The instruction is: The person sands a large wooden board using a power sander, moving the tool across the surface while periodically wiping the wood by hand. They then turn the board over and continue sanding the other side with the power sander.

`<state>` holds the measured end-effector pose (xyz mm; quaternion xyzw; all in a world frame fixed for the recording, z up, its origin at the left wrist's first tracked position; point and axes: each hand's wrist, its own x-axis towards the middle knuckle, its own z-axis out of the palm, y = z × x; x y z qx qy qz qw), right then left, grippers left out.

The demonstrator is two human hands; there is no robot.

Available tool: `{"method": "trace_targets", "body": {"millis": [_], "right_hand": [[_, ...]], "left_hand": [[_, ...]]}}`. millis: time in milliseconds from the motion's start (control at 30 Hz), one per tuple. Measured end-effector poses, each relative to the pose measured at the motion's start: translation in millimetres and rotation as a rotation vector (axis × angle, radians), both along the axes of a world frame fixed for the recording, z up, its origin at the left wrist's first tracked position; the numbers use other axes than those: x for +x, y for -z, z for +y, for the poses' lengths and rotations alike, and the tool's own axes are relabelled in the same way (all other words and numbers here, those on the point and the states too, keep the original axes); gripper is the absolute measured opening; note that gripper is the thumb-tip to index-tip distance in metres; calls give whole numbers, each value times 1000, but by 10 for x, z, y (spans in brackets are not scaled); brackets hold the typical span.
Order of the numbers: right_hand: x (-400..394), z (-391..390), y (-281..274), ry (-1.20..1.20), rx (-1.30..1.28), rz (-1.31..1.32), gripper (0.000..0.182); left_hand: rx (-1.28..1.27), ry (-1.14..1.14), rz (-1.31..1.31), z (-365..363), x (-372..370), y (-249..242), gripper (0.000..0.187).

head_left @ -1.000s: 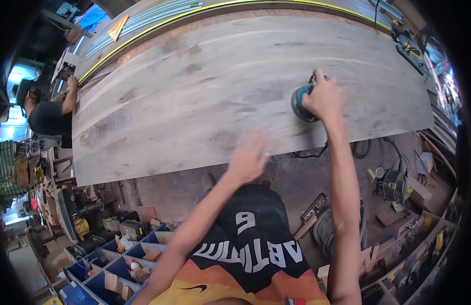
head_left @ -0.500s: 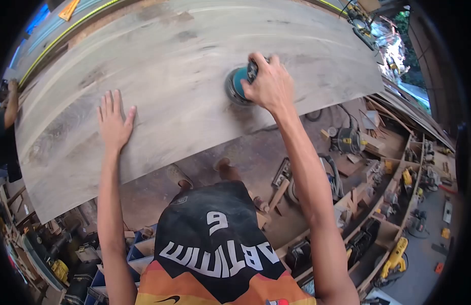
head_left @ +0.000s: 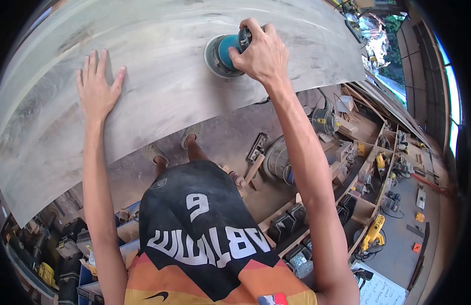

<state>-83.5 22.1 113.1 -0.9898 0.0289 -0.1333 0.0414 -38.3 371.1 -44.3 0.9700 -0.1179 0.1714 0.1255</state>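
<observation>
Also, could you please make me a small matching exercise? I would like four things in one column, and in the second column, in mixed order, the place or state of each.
Things:
1. Sander
2. Left hand
3. Yellow power tool
4. Shoes

Places and states:
A. On the floor, by the near edge of the board
B. Spread open, palm down on the board
C. Gripped by the right hand
D. On the grey surface at the right, near a dark cord

Right pairs: 1-C, 2-B, 3-D, 4-A
</observation>
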Motion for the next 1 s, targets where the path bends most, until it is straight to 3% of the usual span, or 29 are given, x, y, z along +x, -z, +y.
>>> {"method": "trace_targets", "body": {"millis": [233, 400, 567, 700, 1000], "right_hand": [[-113, 90, 14, 4, -15, 11, 49], [-270, 28, 33, 27, -60, -24, 48], [-635, -507, -47, 197, -69, 138, 52], [-728, -877, -58, 290, -150, 97, 52], [-451, -501, 16, 131, -49, 12, 46]], "left_hand": [[-6, 28, -24, 53, 81, 102, 71], [35, 77, -79, 252, 686, 280, 70], [119, 14, -105, 506, 1238, 344, 69], [149, -19, -103, 486, 1501, 369, 71], [167, -9, -100, 377, 1797, 473, 77]]}}
